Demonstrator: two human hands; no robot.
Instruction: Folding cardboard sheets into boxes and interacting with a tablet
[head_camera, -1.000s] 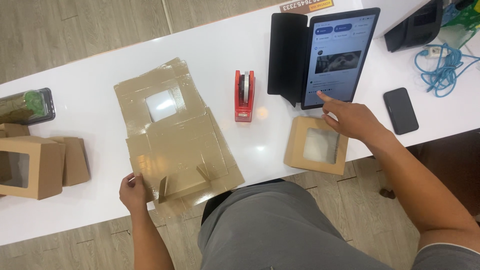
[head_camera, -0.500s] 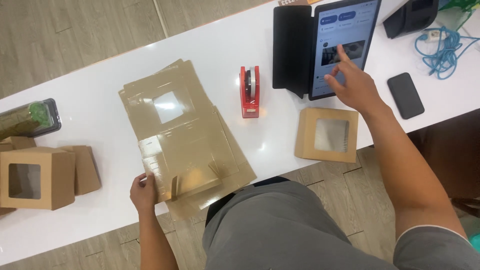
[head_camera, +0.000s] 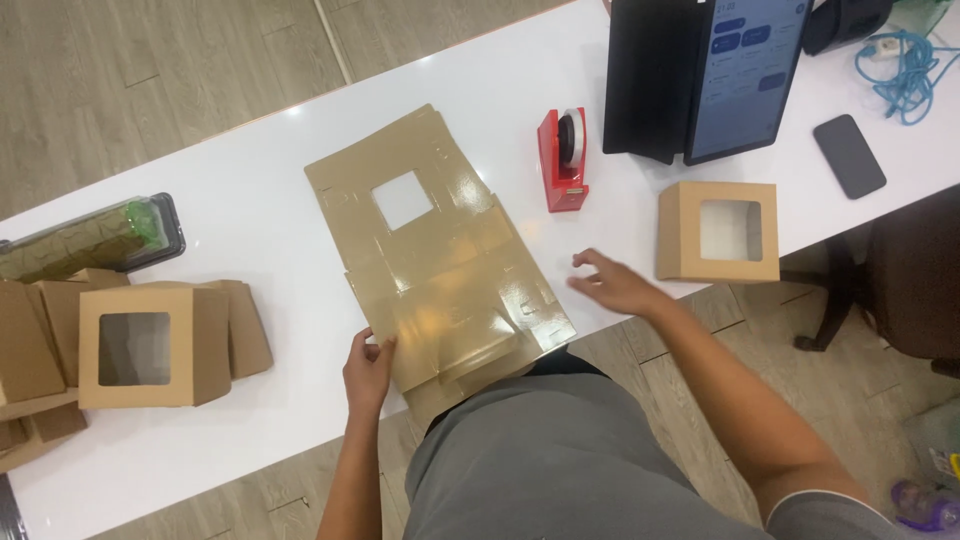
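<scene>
The flat cardboard sheet (head_camera: 440, 270) (brown, glossy, with a square window cut in it) lies on the white table (head_camera: 260, 200), its near edge over the table's rim. Left hand (head_camera: 368, 368) pinches the sheet's near left corner. Right hand (head_camera: 618, 285) hovers open, fingers spread, just right of the sheet, holding nothing. Red tape dispenser (head_camera: 562, 160) stands beyond; a folded window box (head_camera: 718, 232) sits right.
</scene>
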